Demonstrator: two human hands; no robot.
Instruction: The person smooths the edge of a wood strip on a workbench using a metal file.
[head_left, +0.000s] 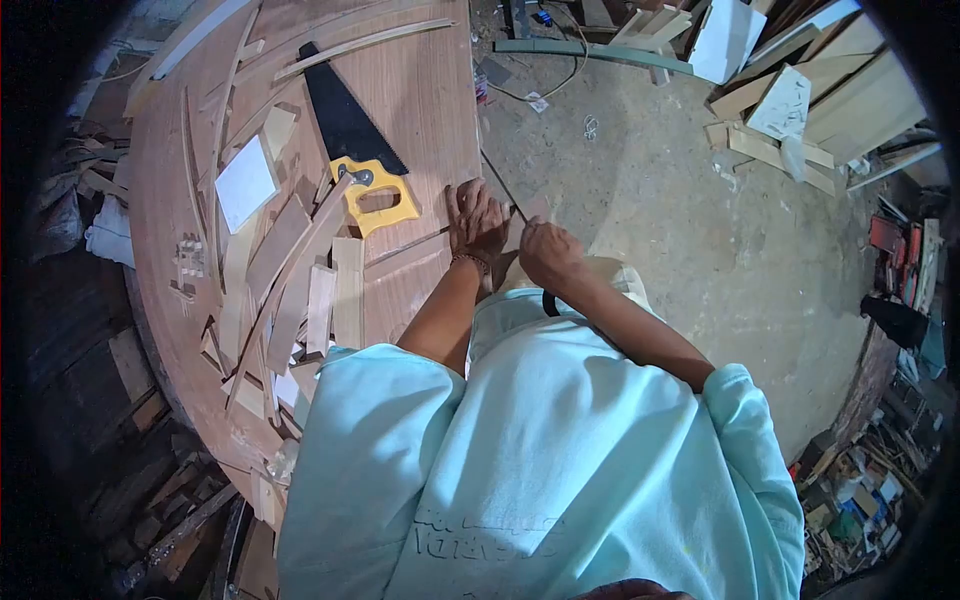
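Note:
Over the edge of the wooden table [425, 110], my left hand [480, 222] presses down with bent fingers on the end of a thin wood strip [408, 246]. My right hand [550, 252] is closed round the near end of a thin dark rod [503, 185], just right of the table edge. The rod slants up and left from my fist, past the fingers of my left hand; its exact kind I cannot tell. A handsaw [350, 120] with a yellow handle lies on the table, beyond and left of my left hand.
Wood offcuts [275, 255] and long thin strips [365, 45] lie across the table's left side, with a white-faced block [246, 185] among them. Boards [840, 90] lean at the back right. Scrap [865, 500] lies piled at the lower right of the concrete floor [690, 230].

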